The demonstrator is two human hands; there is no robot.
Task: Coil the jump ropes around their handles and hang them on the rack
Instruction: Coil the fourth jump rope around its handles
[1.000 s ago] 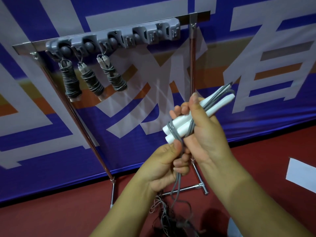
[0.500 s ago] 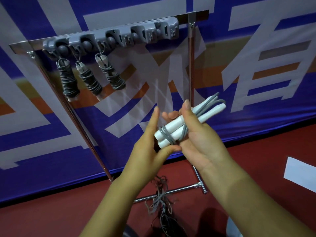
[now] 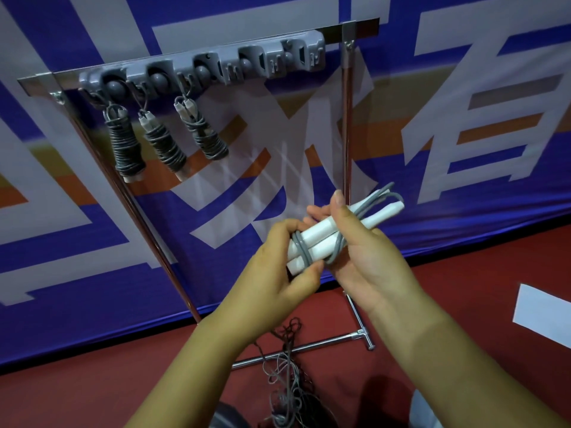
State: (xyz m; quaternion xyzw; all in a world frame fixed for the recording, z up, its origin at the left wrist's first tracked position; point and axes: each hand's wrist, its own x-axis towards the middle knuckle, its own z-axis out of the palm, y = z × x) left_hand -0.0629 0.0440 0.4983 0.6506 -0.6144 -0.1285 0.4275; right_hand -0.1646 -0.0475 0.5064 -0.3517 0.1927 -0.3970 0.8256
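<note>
White handles (image 3: 318, 242) lie long axis 8-to-2 o'clock; right hand (image 3: 364, 257) clamps them, left hand (image 3: 278, 267) at 8 o'clock end pinches grey cord (image 3: 301, 251), w/ rack (image 3: 200, 69) at 11.

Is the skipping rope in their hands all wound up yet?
Barely started. Only a couple of grey turns cross the white handles; loose cord lies tangled on the floor below.
</note>
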